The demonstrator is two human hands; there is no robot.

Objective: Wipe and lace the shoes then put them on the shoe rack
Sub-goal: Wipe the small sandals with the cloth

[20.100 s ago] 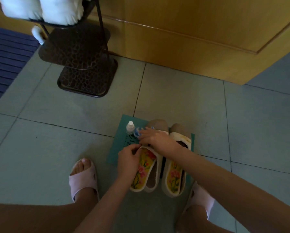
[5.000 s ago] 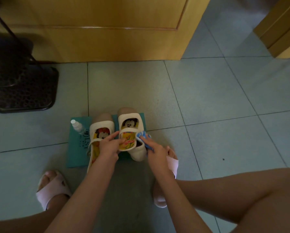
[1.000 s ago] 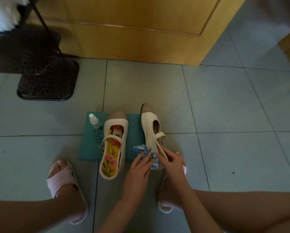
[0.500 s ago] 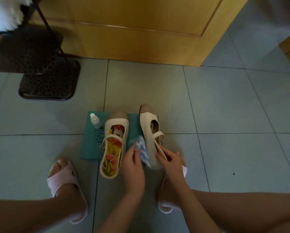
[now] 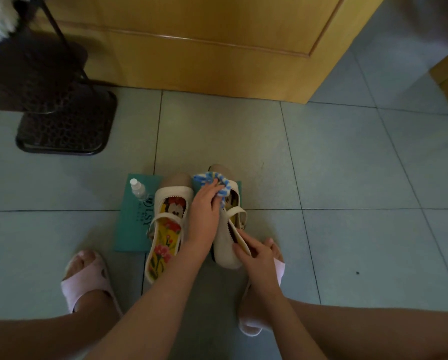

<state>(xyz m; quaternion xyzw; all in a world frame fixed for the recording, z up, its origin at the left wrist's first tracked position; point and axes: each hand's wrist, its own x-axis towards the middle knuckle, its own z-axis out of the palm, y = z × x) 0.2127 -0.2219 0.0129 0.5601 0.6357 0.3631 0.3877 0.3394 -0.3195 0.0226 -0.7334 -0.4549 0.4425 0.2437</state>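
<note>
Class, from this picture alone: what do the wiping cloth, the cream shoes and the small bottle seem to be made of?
Cloth: soft, fluffy fabric, blue-and-white, bunched in folds under the left hand.
Cream shoes: smooth matte upper, possibly leather or imitation; the other shoe shows a printed insole.
Bottle: clear, probably plastic, with a white cap.

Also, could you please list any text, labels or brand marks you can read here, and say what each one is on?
"LSY": dark letters on the flat teal mat under the cream strap shoes.
A smaller line beside it: too small to read.
Small clear plastic bottle: no legible label.
</note>
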